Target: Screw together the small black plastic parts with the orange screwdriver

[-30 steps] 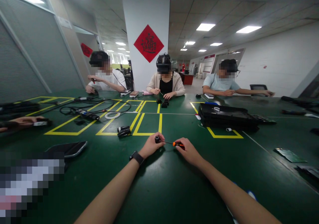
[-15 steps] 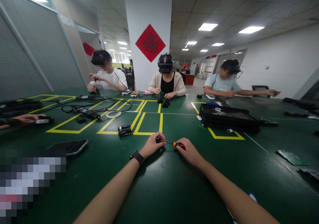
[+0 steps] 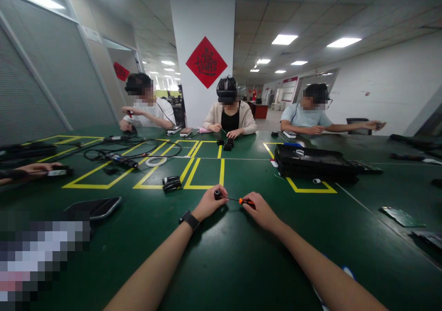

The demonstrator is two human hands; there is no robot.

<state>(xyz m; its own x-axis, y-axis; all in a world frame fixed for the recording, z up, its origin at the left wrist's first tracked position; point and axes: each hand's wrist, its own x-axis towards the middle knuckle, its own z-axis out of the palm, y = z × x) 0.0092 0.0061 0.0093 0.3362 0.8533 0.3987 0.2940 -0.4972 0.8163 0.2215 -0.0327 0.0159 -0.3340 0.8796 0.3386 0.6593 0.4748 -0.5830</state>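
Observation:
My left hand, with a dark watch on its wrist, is closed round a small black cylindrical part. One round end of it faces up between thumb and fingers. In my right hand is a screwdriver with an orange and black handle. Its thin shaft points left and reaches the part at my left fingers; the tip is hidden there. Both hands are just above the green table. Beyond my left hand lie several black cylindrical pieces.
Cables and a white ring lie at the back left. A phone-like device is near left. Black cases stand back right; a green circuit board lies right. Three people sit opposite, and another person's hand shows at left.
The view has shifted slightly. My hands keep the same hold on the black part and the screwdriver, with no clear movement between them.

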